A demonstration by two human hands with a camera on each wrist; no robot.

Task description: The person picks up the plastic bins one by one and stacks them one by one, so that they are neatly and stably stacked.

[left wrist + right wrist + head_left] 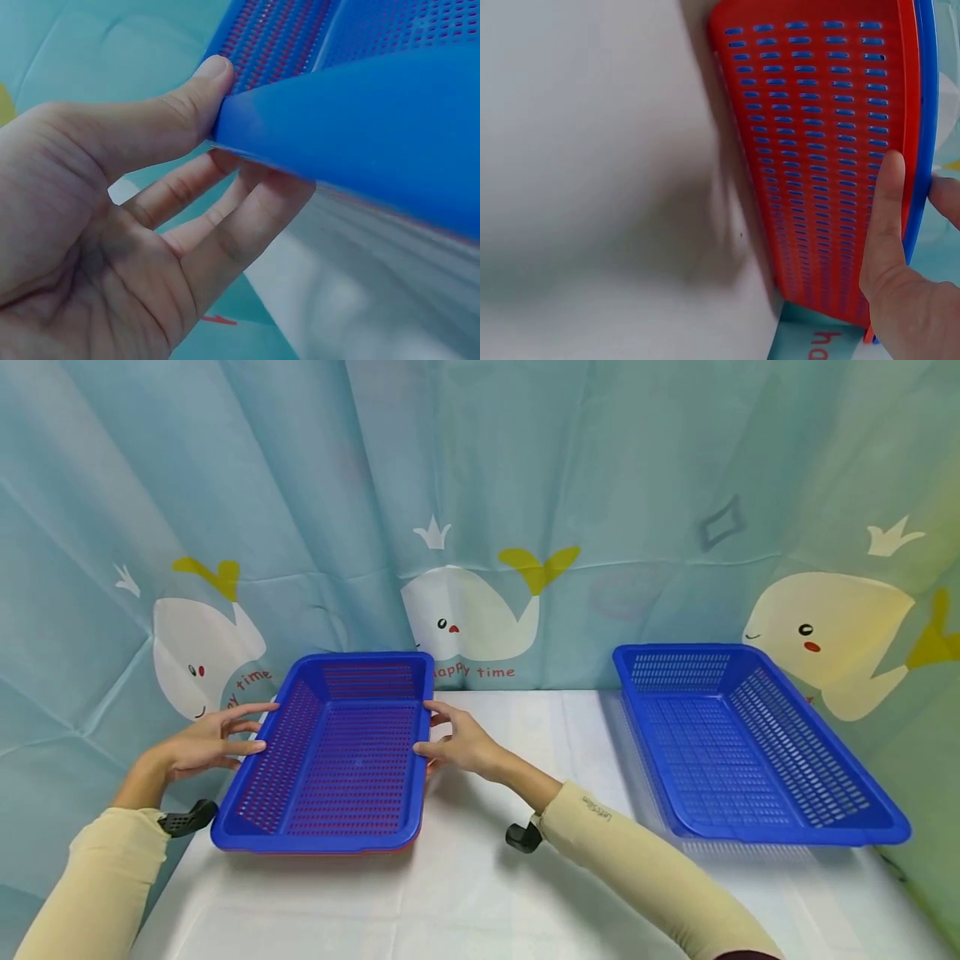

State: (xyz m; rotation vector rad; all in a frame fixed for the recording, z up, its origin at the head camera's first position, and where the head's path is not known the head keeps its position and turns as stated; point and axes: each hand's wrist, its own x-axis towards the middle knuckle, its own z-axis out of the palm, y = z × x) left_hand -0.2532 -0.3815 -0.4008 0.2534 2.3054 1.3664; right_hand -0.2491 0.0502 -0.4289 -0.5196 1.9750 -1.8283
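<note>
A blue plastic basket (322, 842) sits nested inside a red basket (911, 90) at the left of the table. Red shows through the blue basket's slots and as a thin strip under its front rim. My left hand (206, 745) pinches the left rim, thumb over the top and fingers curled beneath, as the left wrist view shows. At the opposite side, my right hand (468, 745) grips the right rim; in the right wrist view one digit lies against the red slotted wall and another touches the blue rim. The red basket's inside is hidden.
Another blue basket (787, 835) stands on the right side of the white-covered table (480, 893), with a paler rim or base showing below it. A blue-green curtain (637, 460) with whale prints hangs right behind the table and along its sides.
</note>
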